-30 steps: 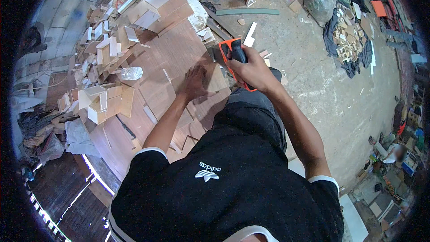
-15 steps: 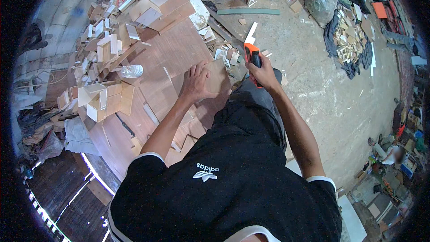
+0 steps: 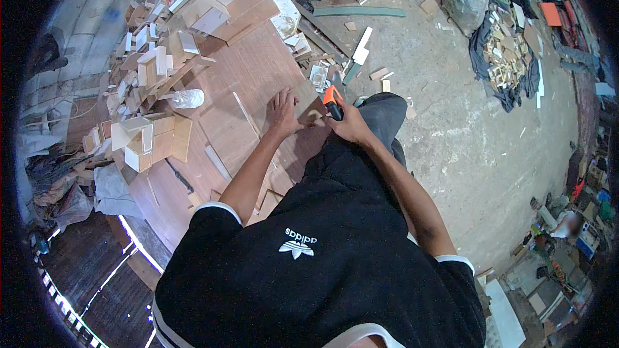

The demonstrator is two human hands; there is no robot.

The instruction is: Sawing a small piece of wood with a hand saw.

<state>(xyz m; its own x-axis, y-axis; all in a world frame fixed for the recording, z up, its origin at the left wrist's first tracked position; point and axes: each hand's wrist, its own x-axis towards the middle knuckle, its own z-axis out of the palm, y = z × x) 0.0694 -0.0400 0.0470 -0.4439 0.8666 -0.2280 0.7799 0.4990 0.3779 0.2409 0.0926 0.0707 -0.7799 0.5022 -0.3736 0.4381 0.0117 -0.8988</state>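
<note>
My right hand [image 3: 351, 124] is closed round the orange and black handle of a handsaw [image 3: 331, 98], close beside the edge of the work surface. Little of the saw's blade can be made out. Flat on a small wooden board [image 3: 308, 98] rests my left hand [image 3: 282, 113], fingers stretched out and a little apart. That board lies at the right edge of a large reddish-brown plywood sheet [image 3: 248, 61], just left of my raised knee. Its near part is in shadow between my hands.
Small box-like wooden pieces [image 3: 155, 67] are heaped at the far left, near a clear plastic cup [image 3: 187, 98]. A black-handled tool [image 3: 179, 176] lies on the plywood. Offcuts [image 3: 363, 45] litter the concrete floor [image 3: 464, 148]. Farther right are a scrap pile [image 3: 509, 58] on dark cloth and a clear sack [image 3: 465, 0].
My right hand has brought the saw left and nearer to me, to the board's edge. My left hand stays on the board, its fingers more spread.
</note>
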